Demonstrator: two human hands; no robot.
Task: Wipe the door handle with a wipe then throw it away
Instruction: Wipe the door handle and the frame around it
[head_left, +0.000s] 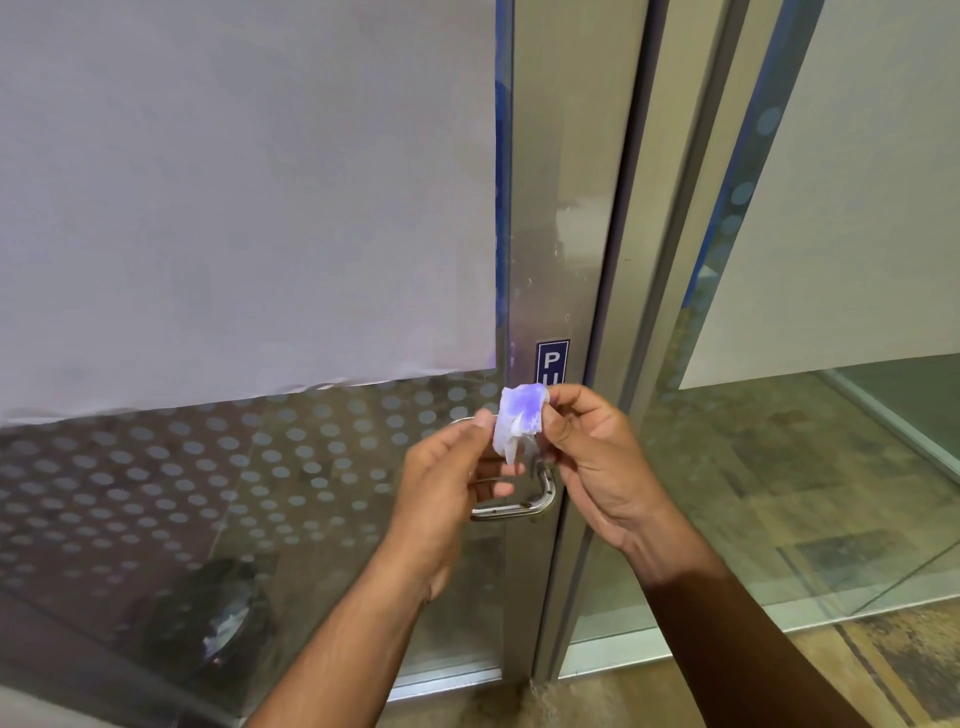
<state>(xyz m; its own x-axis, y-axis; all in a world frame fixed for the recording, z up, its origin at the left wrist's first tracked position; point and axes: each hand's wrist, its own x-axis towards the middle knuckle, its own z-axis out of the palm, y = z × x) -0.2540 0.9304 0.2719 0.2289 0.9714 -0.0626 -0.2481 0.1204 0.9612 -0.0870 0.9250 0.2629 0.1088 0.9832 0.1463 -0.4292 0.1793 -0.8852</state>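
Note:
A crumpled white wipe (517, 422) is pinched between both hands in front of the glass door. My left hand (447, 478) grips its left edge with thumb and fingers. My right hand (597, 457) grips its right edge. Just behind the hands is the steel loop door handle (514, 510), fixed to the door's metal stile; its upper part is hidden by my fingers and the wipe. The wipe hangs slightly in front of the handle, and I cannot tell whether it touches it.
A blue sign (551, 362) sits on the metal stile (561, 208) above the handle. The glass door (260, 467) has a dotted frosted band and white sheeting above. A dark round bin (208, 623) shows through the glass at lower left. Tiled floor (779, 467) lies to the right.

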